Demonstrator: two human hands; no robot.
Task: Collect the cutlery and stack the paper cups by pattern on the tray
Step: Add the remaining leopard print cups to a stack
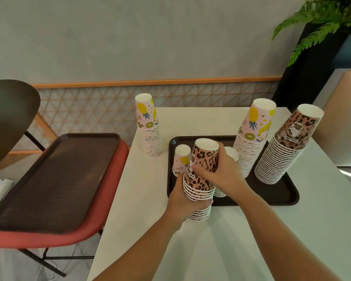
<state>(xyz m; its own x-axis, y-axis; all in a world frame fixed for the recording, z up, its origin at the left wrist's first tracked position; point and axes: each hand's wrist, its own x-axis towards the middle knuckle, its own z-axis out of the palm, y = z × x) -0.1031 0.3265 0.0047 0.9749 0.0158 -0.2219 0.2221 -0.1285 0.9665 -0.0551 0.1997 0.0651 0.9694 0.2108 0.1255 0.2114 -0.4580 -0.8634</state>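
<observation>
Both hands hold one upside-down stack of leopard-print cups [201, 177] above the near-left corner of the dark tray [272, 191] on the white table [251, 240]: the left hand [182, 201] wraps its lower rims, the right hand [221, 169] grips the top cup. A taller leopard stack [286, 145] and a pineapple-print stack [251, 134] stand on the tray; another pineapple stack [149, 126] stands on the table.
</observation>
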